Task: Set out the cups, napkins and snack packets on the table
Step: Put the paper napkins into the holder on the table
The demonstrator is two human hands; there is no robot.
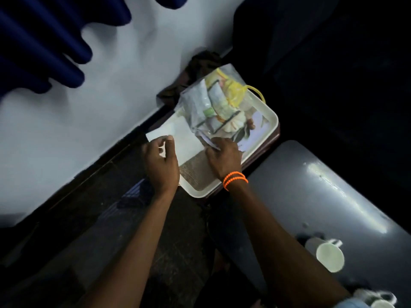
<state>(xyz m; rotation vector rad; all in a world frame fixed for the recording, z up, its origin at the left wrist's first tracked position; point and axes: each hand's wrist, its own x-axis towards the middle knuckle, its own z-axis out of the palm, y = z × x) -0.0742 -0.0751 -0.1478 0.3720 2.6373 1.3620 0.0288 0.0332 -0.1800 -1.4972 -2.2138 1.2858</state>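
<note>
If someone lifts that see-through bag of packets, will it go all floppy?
Probably. The clear plastic bag on the tray looks thin and crinkled, so it would likely sag. The loose packets inside may slide and bunch at the bottom. It seems light, and its shiny film could be slippery.

Left hand (161,162): back facing up, fingers curled, thumb and forefinger pinched together.
Right hand (223,157): back up, fingers bent downward and closed at the tips.
Right wrist: wears a double orange beaded band.
Forearms: both bare, stretched forward, nearly parallel, hands close together.
</note>
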